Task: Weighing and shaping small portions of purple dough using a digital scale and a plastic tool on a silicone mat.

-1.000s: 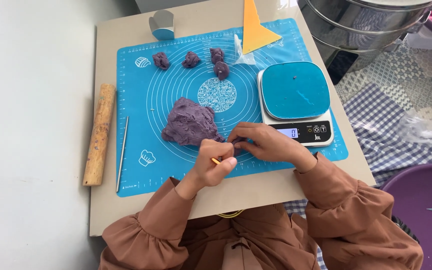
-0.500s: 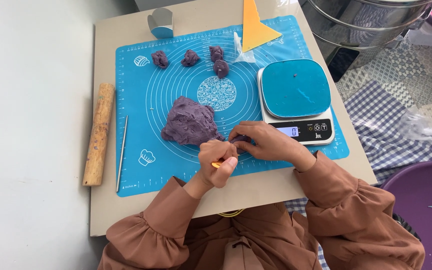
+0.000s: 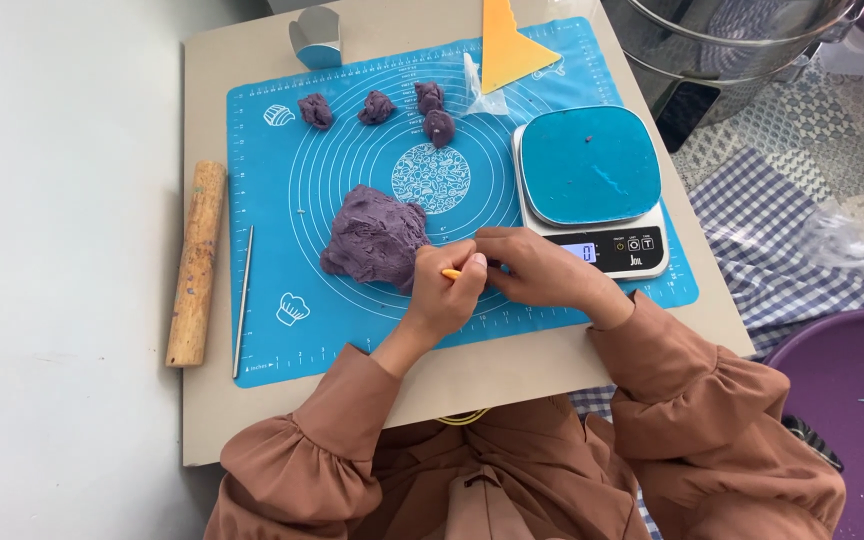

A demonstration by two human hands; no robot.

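Purple dough [image 3: 374,238] lies in a rough lump on the blue mat [image 3: 282,190], left of the scale [image 3: 592,185]. It looks soft and crumbly, likely light and easy to tear, so a piece is best pinched off at its ragged right edge, where both hands meet. The left hand [image 3: 449,292] is curled, its fingers pressed together on a small yellow-orange tool [image 3: 451,273] at that edge. The right hand [image 3: 537,268] lies just beside it with fingers closed toward the same spot; whether it pinches a bit of dough I cannot tell. Four small balls [image 3: 377,106] sit in a row at the far side of the mat. A yellow scraper [image 3: 508,38] lies beyond them, and a wooden rolling pin [image 3: 196,263] and thin metal stick [image 3: 243,298] lie at the left.
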